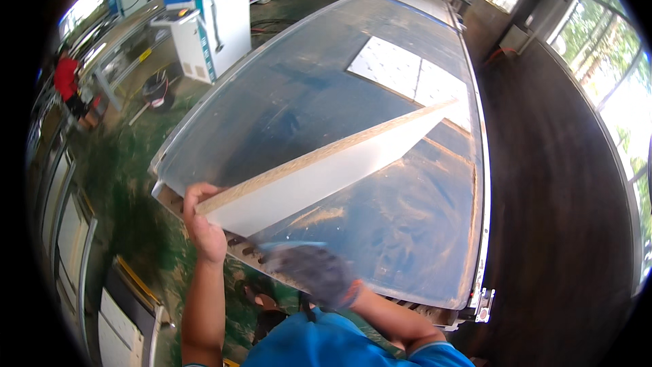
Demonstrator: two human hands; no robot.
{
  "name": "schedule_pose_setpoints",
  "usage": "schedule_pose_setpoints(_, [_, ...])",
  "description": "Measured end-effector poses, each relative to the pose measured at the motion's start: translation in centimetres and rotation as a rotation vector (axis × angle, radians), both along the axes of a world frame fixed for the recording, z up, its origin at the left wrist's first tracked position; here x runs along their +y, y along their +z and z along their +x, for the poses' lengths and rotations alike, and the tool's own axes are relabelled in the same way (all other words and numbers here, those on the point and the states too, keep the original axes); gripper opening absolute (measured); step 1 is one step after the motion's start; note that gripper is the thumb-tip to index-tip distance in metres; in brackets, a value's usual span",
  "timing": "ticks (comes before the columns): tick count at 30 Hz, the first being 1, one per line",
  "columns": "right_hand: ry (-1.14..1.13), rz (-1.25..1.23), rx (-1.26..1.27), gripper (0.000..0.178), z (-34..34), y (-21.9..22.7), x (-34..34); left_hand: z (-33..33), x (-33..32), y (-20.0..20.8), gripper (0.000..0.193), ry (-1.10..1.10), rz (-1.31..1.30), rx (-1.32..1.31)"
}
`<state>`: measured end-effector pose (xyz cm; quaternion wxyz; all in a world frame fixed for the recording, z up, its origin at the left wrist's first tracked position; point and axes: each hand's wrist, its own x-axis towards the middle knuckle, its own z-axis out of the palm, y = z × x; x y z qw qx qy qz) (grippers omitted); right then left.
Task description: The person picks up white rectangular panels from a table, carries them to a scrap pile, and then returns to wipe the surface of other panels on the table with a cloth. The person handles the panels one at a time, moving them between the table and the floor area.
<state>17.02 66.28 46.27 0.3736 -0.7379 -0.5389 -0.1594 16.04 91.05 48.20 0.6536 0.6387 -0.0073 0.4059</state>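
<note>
My bare left hand [205, 224] grips the near end of a long white board [319, 187], fingers over its top and thumb side against its face. The board stands on its long edge, slanting away to the right, with its raw chipboard edge facing up. My right hand [316, 275], in a grey glove, is low beside the board's near end, smeared by motion. A slim light-blue tool [302, 244] shows at its fingers; its kind is too blurred to tell. Both hands are at the near edge of a large blue-grey machine table [326, 115].
A white marble-patterned panel [407, 71] lies flat farther up the table, by the board's far end. Sawdust streaks mark the surface. A white-and-blue control cabinet [221, 20] and a dark bucket [157, 90] stand to the left. A person in red [66, 78] is beyond them.
</note>
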Motion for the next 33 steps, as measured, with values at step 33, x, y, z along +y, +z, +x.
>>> schedule_pose_setpoints(33, [-0.497, 0.778, 1.875, 0.059, -3.2, -9.2, -17.4, -14.7, -6.7, -16.7, 0.069, -0.396, -1.324, 0.71])
